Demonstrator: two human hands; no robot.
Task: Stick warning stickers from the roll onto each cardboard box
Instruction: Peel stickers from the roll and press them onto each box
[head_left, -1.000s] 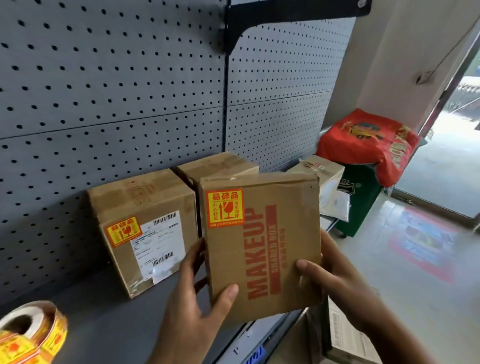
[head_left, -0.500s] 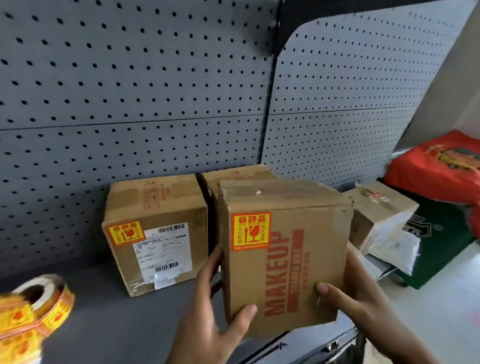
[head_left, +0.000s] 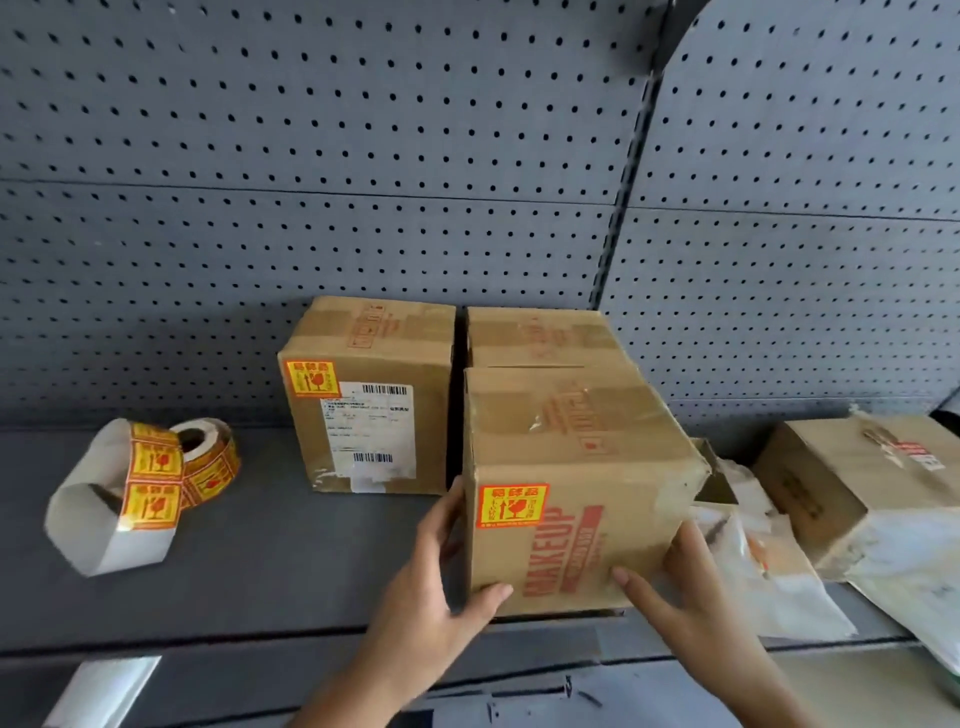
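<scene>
- Held item: a brown corrugated cardboard box (head_left: 571, 457) printed MAKEUP in red. It is a cuboid with creased edges and glossy clear tape over the top seam. It stands upright at the front edge of the dark grey matte metal shelf (head_left: 260, 561), directly before a rear taped cardboard box (head_left: 540, 335).
- A square yellow-and-red warning sticker (head_left: 511, 505) lies flat on its front face, upper left corner.
- The left hand (head_left: 436, 587) has its thumb on the front face and its fingers wrapped round the left side, gripping the box low down.
- The right hand (head_left: 685, 597) has its thumb pressed to the front face and its fingers curled round the right side, a matching grip.
- The yellow sticker roll (head_left: 208, 457) has a pale core and lies well to the left on the shelf. A strip of white backing paper loops in front of it (two stickers face the camera).
- A cardboard box with a white shipping label (head_left: 369, 415) sits just left of the rear box and is already stickered.
- Obstructions at right: crumpled translucent plastic bags (head_left: 753, 561) lie just beside the held box, between it and a battered cardboard box (head_left: 857, 478).
- Backdrop: a grey perforated metal panel (head_left: 311, 182).
</scene>
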